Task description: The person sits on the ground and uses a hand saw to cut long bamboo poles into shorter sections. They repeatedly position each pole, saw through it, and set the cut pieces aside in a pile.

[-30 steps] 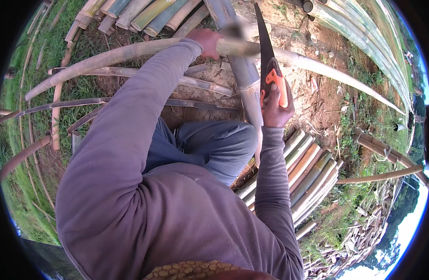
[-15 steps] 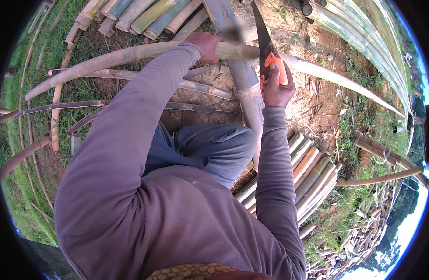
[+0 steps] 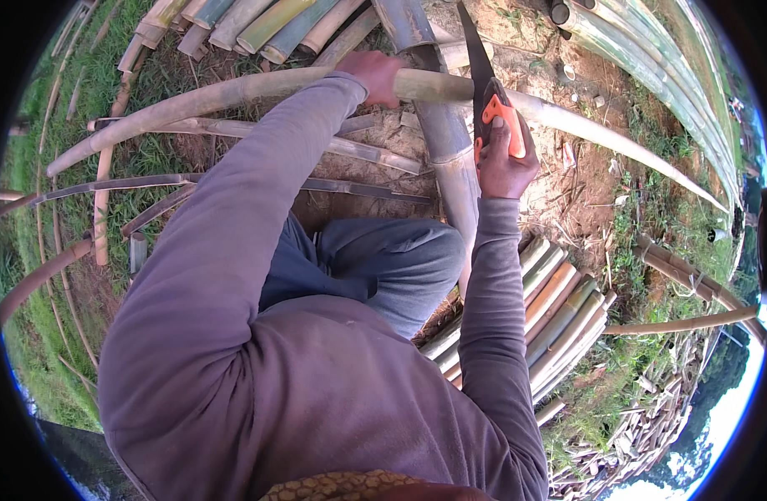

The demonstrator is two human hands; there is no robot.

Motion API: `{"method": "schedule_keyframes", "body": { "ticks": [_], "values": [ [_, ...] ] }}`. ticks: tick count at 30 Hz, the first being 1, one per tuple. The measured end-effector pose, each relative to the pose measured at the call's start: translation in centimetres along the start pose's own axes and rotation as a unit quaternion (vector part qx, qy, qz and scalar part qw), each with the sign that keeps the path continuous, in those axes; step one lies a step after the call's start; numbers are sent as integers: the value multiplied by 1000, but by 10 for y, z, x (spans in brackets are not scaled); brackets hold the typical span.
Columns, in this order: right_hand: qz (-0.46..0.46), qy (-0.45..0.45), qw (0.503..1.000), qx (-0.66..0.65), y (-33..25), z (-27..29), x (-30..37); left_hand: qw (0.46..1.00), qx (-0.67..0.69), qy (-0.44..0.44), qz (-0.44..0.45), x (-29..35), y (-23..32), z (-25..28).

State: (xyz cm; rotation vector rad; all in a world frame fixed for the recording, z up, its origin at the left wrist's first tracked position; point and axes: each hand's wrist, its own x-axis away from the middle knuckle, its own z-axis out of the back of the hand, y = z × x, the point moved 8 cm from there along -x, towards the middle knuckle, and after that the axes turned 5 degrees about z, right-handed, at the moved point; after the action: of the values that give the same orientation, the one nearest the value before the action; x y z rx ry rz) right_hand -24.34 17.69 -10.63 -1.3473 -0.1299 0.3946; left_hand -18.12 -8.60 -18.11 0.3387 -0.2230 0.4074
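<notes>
Left hand [image 3: 373, 77] steadies bamboo pole [image 3: 233, 93]; right hand [image 3: 504, 159] grips orange-handled saw [image 3: 484, 75].

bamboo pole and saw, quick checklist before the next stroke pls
1. Left hand grips the bamboo pole: ok.
2. Right hand closed on the orange saw handle: ok.
3. Saw blade meets the pole clear of the left hand: ok, a small gap shows.
4. Pole rests across the thicker bamboo trunk: ok.
5. Depth of the cut: cannot tell.
6. Knee away from the blade: ok.
</notes>
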Motion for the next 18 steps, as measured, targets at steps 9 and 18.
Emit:
{"method": "schedule_keyframes", "body": {
  "ticks": [9, 18],
  "values": [
    [18, 18, 1000, -8, -14, 98, 217, 1000, 6, 4, -10, -2, -12, -6],
    [-12, 6, 1000, -5, 11, 1, 2, 1000, -9, 8, -14, -10, -7, 0]
  ]
}}
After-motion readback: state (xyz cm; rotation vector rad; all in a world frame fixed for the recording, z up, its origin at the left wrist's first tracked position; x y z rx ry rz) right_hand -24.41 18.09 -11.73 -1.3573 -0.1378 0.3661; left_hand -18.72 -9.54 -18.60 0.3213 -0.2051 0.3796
